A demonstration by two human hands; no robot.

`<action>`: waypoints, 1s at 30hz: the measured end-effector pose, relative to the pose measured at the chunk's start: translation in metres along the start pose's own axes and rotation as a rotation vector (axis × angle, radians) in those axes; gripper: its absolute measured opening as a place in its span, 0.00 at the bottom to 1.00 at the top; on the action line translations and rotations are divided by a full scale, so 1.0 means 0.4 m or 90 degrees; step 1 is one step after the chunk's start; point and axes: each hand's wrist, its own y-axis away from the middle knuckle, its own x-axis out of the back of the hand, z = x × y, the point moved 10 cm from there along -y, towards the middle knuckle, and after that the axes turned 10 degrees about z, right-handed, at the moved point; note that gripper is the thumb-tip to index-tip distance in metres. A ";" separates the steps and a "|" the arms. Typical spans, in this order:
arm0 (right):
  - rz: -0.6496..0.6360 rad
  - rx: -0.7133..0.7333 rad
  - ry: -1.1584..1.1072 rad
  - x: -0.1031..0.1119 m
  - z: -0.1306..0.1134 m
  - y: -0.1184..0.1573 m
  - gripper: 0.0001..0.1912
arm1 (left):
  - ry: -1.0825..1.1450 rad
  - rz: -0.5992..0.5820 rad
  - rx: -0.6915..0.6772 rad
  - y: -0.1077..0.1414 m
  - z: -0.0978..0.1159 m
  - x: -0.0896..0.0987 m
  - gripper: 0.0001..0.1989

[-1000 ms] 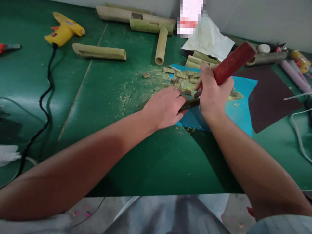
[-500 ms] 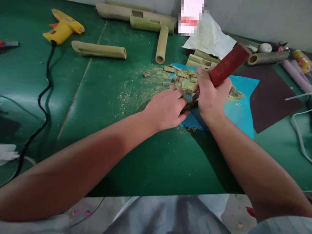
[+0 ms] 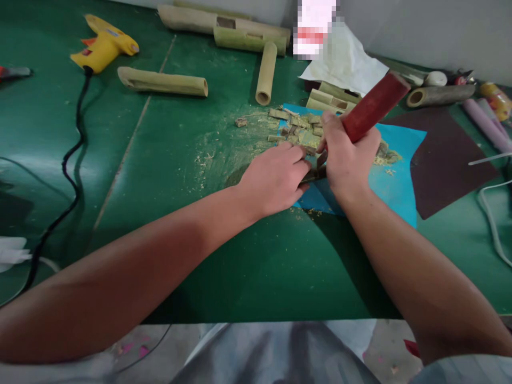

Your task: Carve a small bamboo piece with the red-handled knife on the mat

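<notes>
My right hand (image 3: 352, 160) is closed around a cutting tool with a thick red handle (image 3: 376, 106). The handle leans up to the right, and a short bit of dark metal shows below the fist; the exact kind of blade is mostly hidden. Fingers curled, my left hand (image 3: 276, 178) pinches a narrow strip of bamboo (image 3: 314, 178), largely covered by the fingers. The metal meets the strip just right of the left fingertips. Both hands rest over a blue sheet (image 3: 400, 186), with bamboo chips (image 3: 294, 128) and shavings scattered just beyond them.
Bamboo tubes (image 3: 164, 82) lie along the back of the green table (image 3: 240, 266). A yellow glue gun (image 3: 106, 48) with a black cord sits at the left. Brown sheet (image 3: 448, 160) and a white cable (image 3: 492, 229) are at right; white paper (image 3: 346, 58) stands behind.
Hardly anything differs. My left fingers and the strip have shifted very slightly, and the red handle has tipped a touch; both grips stay the same.
</notes>
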 end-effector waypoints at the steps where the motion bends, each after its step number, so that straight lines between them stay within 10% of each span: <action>1: -0.007 -0.003 0.001 -0.002 0.001 0.000 0.22 | -0.001 -0.004 0.002 0.000 0.000 -0.001 0.13; 30: 0.003 0.014 -0.040 0.007 -0.026 0.011 0.22 | -0.018 0.013 -0.014 0.000 -0.005 0.000 0.16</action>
